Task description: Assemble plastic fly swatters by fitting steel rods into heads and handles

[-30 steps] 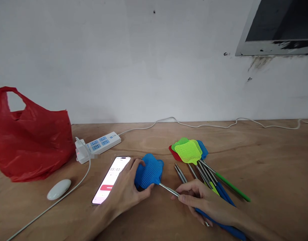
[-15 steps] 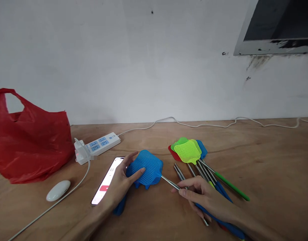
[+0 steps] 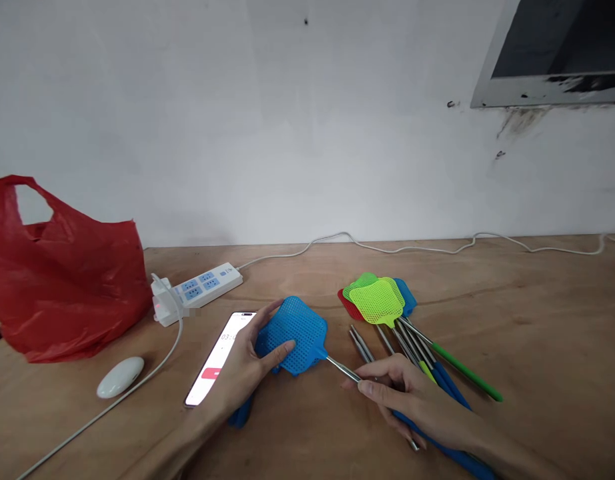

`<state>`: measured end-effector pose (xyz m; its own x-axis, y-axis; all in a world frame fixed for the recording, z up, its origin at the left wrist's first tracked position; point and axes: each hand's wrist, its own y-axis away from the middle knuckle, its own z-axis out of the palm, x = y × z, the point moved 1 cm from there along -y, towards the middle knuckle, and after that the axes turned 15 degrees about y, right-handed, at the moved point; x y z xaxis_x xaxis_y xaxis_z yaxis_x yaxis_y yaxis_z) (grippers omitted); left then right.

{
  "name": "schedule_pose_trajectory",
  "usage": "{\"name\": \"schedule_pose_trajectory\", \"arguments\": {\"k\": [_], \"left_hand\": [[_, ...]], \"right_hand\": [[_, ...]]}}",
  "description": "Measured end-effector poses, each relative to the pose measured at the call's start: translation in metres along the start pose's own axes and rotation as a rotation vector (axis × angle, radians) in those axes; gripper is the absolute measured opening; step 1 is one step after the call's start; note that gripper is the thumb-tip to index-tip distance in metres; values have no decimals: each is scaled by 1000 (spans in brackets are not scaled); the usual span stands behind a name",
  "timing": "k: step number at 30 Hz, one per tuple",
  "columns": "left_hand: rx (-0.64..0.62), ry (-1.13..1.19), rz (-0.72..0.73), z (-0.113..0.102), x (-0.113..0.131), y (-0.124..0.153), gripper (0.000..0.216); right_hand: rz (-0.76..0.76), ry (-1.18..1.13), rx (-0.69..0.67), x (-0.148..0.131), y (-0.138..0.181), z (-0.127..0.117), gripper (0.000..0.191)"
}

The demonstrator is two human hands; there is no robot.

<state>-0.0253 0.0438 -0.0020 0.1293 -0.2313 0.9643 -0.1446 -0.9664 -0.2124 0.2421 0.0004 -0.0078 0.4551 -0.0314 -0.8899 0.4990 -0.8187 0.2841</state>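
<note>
A blue fly swatter (image 3: 300, 333) with a perforated head is held between both hands, its head at the left and its shaft running down to the right. My left hand (image 3: 250, 357) grips the head's left edge, thumb on top. My right hand (image 3: 405, 393) pinches the metal shaft, and a blue handle passes beneath that hand. Just beyond it lies a fanned pile of fly swatters (image 3: 377, 303) with yellow, green, red and blue heads. Loose metal rods (image 3: 360, 343) lie beside the pile, partly under my right hand. Some blue pieces (image 3: 241, 413) show below my left wrist.
A lit phone (image 3: 212, 373) lies under my left forearm's far side. A white power strip (image 3: 207, 287), a white mouse-shaped object (image 3: 120, 377) and a red plastic bag (image 3: 67, 280) are at the left. A white cable (image 3: 407, 251) runs along the wall.
The blue swatter's head is turned slightly, and blue pieces behind its lower edge now show less. Both hands keep their grips; the whole view has shifted a little.
</note>
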Motion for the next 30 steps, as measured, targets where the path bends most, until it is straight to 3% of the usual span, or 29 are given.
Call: {"name": "schedule_pose_trajectory", "arguments": {"k": [14,22,27,30], "left_hand": [[11,-79,-4,7,0,7,66],[-71,-40,-8,8,6,3,66],[114,85,-16,5,7,1,54],[158,130,-17,2,5,-2,48]], "right_hand": [[-5,30,-19,4,1,5,64],[17,25,48,9,-2,3,59],[7,-53,144,6,-4,-1,63],[-21,-97,224,1,-6,-6,59]]}}
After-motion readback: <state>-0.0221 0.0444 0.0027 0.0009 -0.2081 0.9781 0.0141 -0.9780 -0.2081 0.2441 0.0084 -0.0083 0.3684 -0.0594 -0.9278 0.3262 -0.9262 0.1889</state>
